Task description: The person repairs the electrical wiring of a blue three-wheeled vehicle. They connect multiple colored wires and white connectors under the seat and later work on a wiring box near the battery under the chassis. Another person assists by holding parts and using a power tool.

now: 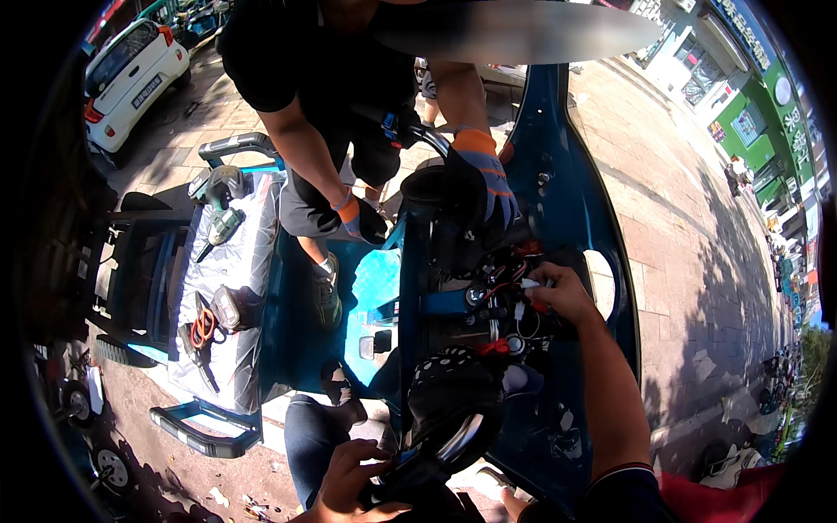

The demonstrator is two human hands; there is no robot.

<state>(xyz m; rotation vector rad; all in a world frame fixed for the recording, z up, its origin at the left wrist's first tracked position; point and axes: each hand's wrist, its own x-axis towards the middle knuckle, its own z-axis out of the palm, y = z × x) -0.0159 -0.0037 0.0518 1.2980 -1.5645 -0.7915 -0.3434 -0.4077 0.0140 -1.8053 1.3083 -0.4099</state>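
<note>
My right hand (558,292) pinches a white connector (534,284) among red and black wires (514,266) in the opened body of a blue vehicle (558,209), beside a steering stem (462,301). My left hand (357,484), at the lower middle, grips a black handlebar part (405,462) with a chrome tube (458,440) beside it. A black polka-dot cover (440,379) lies between my hands. Opposite me, a co-worker's gloved hands (488,187) in grey and orange are at the vehicle's black parts; what they hold is unclear.
On the left, a cloth-covered seat (187,279) bears cordless drills (220,227), a battery (227,309) and red-handled tools (202,327). A blue footwell (370,288) lies below the co-worker (314,61). A white car (135,78) stands behind; green shopfronts (758,139) line the right.
</note>
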